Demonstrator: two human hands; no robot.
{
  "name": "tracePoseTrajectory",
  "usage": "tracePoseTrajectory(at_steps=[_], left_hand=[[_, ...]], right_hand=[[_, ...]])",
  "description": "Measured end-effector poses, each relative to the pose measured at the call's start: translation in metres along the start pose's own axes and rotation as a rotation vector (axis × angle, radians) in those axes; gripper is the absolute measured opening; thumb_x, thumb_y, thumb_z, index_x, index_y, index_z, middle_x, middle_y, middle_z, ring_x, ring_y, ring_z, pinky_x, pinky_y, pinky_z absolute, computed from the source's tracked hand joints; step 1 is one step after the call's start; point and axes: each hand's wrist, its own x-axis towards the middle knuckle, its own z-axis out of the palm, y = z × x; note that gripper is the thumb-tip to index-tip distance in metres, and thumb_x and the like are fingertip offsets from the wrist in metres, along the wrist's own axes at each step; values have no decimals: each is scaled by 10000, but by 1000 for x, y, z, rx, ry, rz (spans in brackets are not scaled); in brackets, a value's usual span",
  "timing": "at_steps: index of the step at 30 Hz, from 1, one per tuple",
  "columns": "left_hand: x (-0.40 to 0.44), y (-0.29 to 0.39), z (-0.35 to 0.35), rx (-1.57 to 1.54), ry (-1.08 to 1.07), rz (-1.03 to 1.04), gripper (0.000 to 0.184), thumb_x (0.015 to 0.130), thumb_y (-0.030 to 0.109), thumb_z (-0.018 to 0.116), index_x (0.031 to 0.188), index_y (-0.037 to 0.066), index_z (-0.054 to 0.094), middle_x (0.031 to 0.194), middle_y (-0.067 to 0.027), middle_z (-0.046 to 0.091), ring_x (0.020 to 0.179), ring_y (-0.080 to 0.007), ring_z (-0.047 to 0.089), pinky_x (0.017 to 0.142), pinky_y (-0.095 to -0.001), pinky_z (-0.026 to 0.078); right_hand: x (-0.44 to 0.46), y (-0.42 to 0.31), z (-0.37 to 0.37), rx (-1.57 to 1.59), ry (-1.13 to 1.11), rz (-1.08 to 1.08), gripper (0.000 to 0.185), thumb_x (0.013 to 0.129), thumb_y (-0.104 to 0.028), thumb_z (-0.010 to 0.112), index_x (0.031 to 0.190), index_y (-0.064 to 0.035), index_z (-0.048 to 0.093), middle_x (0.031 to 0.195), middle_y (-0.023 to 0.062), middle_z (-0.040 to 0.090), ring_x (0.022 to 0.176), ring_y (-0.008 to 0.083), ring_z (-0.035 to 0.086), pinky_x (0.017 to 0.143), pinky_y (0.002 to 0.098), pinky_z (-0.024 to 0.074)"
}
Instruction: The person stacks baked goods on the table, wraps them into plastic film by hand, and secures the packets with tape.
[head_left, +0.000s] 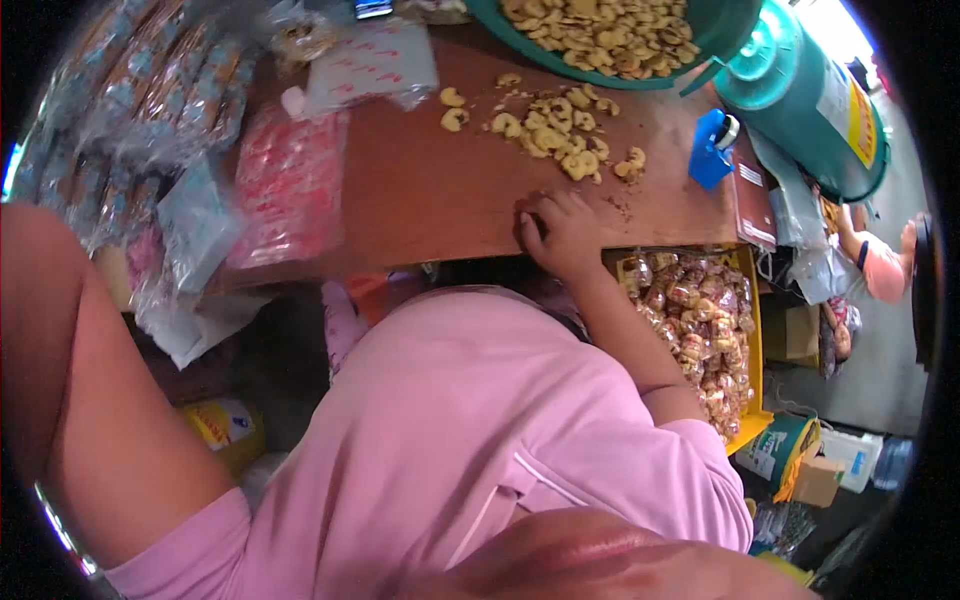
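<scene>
My right hand [566, 236] rests on the brown table [430, 200] near its front edge. Its fingers are loosely bent and apart, with nothing visible in them. Just beyond it lies a loose pile of curved, pale yellow snack pieces [560, 130] with dark crumbs around. A green basin [640, 80] behind the pile holds many more of the same pieces. At the left, my left arm [130, 400] is raised and bent, and its hand is out of view. Beneath my right forearm, a yellow crate [757, 375] is filled with small clear packets of snacks [700, 330].
Flat pink plastic bags [290, 185] and a stack of clear-wrapped packs [170, 85] cover the table's left. A blue tape dispenser [708, 160] stands at the right, near a large green lidded tub [810, 100]. Farther right is another person [885, 270].
</scene>
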Motion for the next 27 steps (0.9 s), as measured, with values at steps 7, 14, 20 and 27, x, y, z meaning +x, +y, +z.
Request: tracePoseTrajectory(at_steps=[7,14,20,27], left_hand=[[6,-4,-3,24,-27,-3,670,895,376,667,1457,44,518,1534,-175,485,1423,-354,426,1201,-488,285],[-15,-2,-4,-2,6,3,686,874,394,677,1445,43,530,1528,-185,488,1426,-369,418,1202,-499,277],[-20,-2,-6,18,-16,10,699,856,409,685,1434,42,541,1522,-193,490,1430,-383,411,1203,-508,270],[-44,-4,-19,20,62,39,716,835,427,695,1421,41,553,1516,-203,494,1433,-398,403,1205,-519,261]], right_hand=[[-4,8,6,-52,-17,36,142,858,-182,683,955,-77,682,1018,129,675,950,351,639,831,453,521],[-1,2,2,-16,0,-3,155,853,-187,688,947,-65,675,1004,136,674,935,361,633,832,459,519],[9,8,3,-61,-42,15,166,845,-194,697,949,-66,676,1007,136,676,930,357,638,844,461,514],[-2,2,-2,-9,-91,28,149,858,-187,690,956,-75,682,1030,138,680,970,365,646,858,462,516]])
